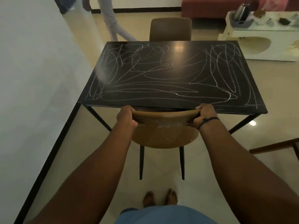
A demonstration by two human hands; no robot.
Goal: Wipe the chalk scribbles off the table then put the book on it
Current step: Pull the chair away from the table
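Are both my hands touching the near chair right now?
Touching. The head view shows the left hand and the right hand each curled over the top edge of the chair back.

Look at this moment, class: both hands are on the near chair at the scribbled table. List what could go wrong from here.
1. Both hands, left and right, grip the chair, whose top sits close to the table edge; fingers might get pinched there.
2. Bare feet stand just behind the chair legs; pulling it back could hit toes.
3. Chalk scribbles cover the top, and neither cloth nor book is in view; a forearm could smear them.
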